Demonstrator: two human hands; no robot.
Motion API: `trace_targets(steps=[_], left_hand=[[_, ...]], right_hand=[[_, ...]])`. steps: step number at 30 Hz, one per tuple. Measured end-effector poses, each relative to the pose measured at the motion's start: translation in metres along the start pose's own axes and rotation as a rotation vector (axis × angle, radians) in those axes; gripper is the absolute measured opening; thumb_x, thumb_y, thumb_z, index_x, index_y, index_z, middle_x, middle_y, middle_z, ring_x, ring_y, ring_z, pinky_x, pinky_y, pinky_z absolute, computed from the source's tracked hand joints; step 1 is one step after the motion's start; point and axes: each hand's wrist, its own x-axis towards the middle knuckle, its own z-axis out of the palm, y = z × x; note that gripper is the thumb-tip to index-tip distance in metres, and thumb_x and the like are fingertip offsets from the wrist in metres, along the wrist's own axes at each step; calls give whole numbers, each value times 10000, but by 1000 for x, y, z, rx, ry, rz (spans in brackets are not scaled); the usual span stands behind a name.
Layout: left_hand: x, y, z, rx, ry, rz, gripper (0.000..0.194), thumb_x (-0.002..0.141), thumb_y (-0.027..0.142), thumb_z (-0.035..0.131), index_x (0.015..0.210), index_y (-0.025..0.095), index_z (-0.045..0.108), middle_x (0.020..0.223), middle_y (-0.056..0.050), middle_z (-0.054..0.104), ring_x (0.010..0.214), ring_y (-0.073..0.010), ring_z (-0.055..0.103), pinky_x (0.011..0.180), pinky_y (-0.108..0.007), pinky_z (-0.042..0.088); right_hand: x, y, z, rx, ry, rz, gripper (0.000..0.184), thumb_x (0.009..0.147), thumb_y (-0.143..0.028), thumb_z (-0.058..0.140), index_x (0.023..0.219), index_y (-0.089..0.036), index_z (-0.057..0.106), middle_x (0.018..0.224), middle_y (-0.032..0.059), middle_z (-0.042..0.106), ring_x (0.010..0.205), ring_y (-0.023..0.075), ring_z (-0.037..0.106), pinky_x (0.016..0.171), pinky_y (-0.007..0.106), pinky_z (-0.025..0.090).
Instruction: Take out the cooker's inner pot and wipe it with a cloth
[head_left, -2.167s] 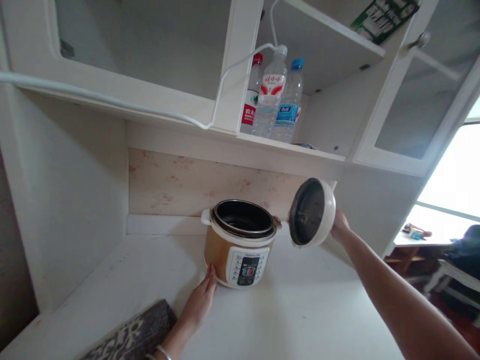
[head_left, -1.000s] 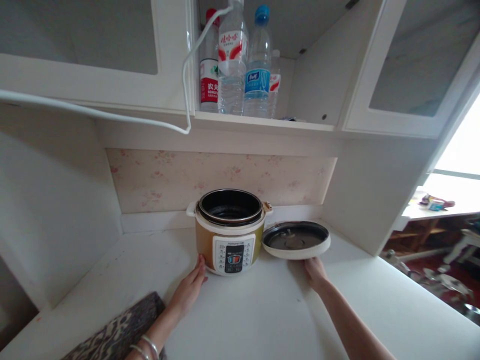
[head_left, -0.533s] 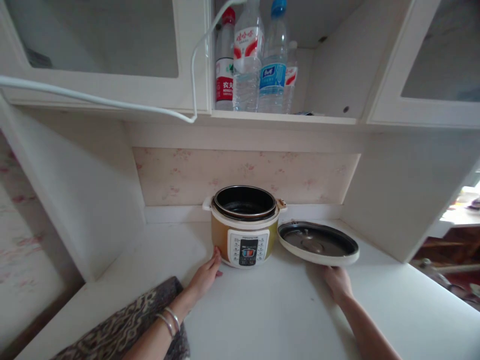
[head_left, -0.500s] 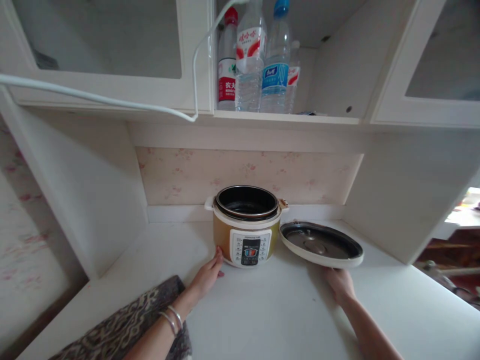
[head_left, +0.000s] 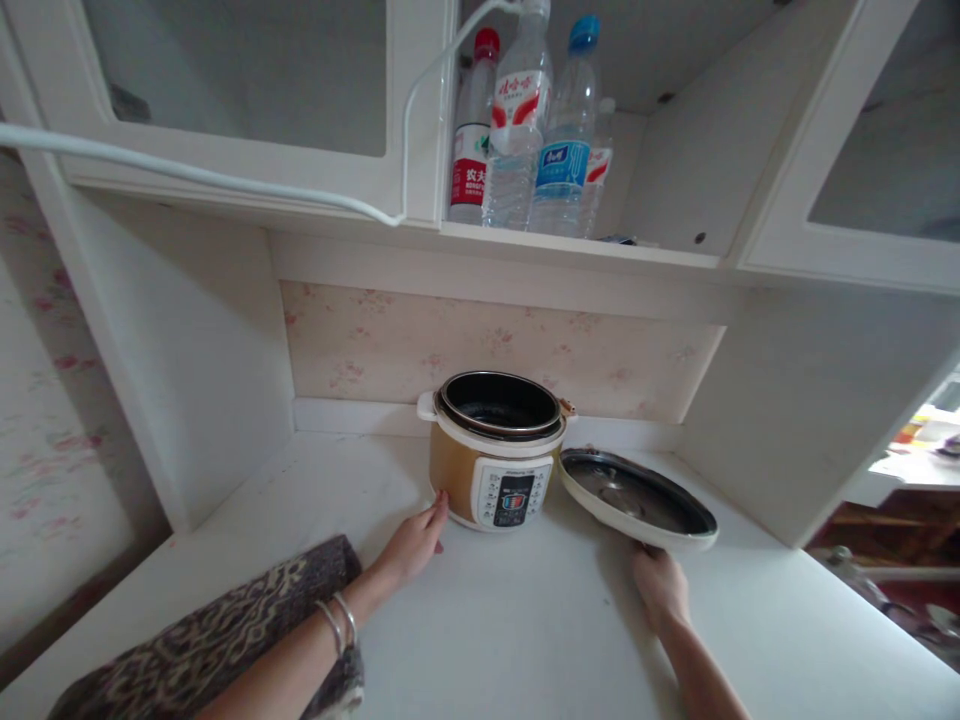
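Observation:
An electric pressure cooker, gold-sided with a white rim and a control panel, stands uncovered at the back of the white counter. Inside it sits a dark inner pot whose visible inside looks bare. My left hand rests its stretched fingers against the cooker's lower left side. To the right of the cooker, my right hand grips the lid from below. The lid is upturned, its dark metal underside facing up, and its left edge is close to the cooker's right side. My right fingers are mostly hidden beneath it.
A patterned cloth lies under my left forearm. Several plastic bottles stand on the cabinet shelf above. A white cable hangs across the upper left. Side panels flank the counter, with a low back ledge behind.
The cooker's control panel now faces slightly more to the right. My view has tilted, shifting the lid and right hand a little left in the picture. Both hands keep their places on the things.

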Motion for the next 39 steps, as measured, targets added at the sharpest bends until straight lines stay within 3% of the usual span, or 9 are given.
trace_targets(steps=[6,10,13,16,21,24,28,34,39], left_hand=[[21,72,-44,107,334,171,508,918,542,267,868,195,634,828,-57,701,578,-164,581,605,-271,406],[49,131,-66,237,285,123,472,873,556,368,693,186,600,646,-56,654,545,-181,572,550,-272,375],[71,155,-73,326,271,46,515,814,618,429,590,180,584,622,-107,653,647,-243,629,581,-289,393],[92,163,-77,409,300,-39,459,658,622,620,543,179,571,713,-159,687,833,-325,652,666,-317,419],[118,169,-83,396,286,-109,239,483,267,777,479,187,552,627,-111,678,897,-321,652,733,-312,435],[128,175,-85,336,220,-163,194,483,100,719,435,173,546,424,-63,567,683,-267,657,639,-297,449],[130,178,-87,161,132,-205,180,566,78,685,457,145,559,367,-35,511,409,-141,522,462,-232,408],[123,162,-88,-209,51,-190,131,674,149,672,573,104,602,525,-60,612,413,-87,531,423,-164,438],[126,155,-81,-460,75,-155,138,657,60,639,553,105,561,478,-38,576,390,-74,509,384,-137,420]], right_hand=[[-2,-1,-1,7,16,-61,572,810,-476,375,1145,-100,647,1138,198,663,1080,355,599,797,377,464],[-1,-1,0,13,1,-55,577,807,-476,389,1184,-104,620,1152,191,658,1102,351,587,825,374,454],[0,1,1,27,-15,-60,616,803,-501,390,1198,-86,617,1152,213,651,1115,377,574,828,394,448],[1,3,1,40,-31,-62,644,792,-528,393,1178,-72,635,1129,231,655,1103,399,575,814,412,450],[3,4,2,51,-24,-74,632,788,-524,398,1175,-80,630,1155,222,647,1107,382,576,822,392,447],[3,6,2,49,-36,-106,571,780,-490,416,1144,-115,644,1142,191,662,1096,364,584,824,382,444],[6,9,3,50,-31,-154,518,773,-464,429,1071,-120,677,1117,183,673,1068,354,595,830,384,437],[6,8,1,19,-54,-122,497,773,-481,432,1025,-145,697,1049,172,699,1033,349,612,768,357,446],[1,4,-2,10,-52,-99,474,795,-483,398,994,-177,700,1059,140,703,1044,314,613,768,328,446]])
